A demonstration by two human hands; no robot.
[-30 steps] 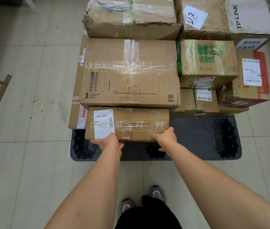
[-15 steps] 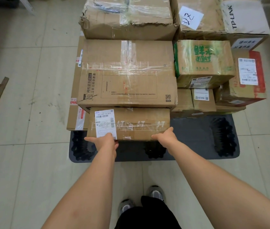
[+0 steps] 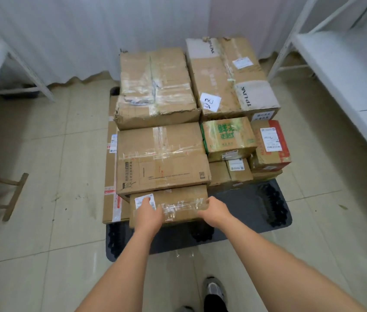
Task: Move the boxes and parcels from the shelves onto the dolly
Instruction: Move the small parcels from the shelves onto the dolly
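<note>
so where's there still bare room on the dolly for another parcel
Bare deck shows on the dolly at its near right, bordered by the flat box both hands hold and the small boxes behind. The left and back are stacked tight.

Both hands on low flat brown cardboard box w/ white label at front of dark grey dolly: left hand over label, right hand on box's right end. Larger taped cardboard box sits behind & above it, w/ more boxes stacked beyond. White metal shelves at right.
</note>
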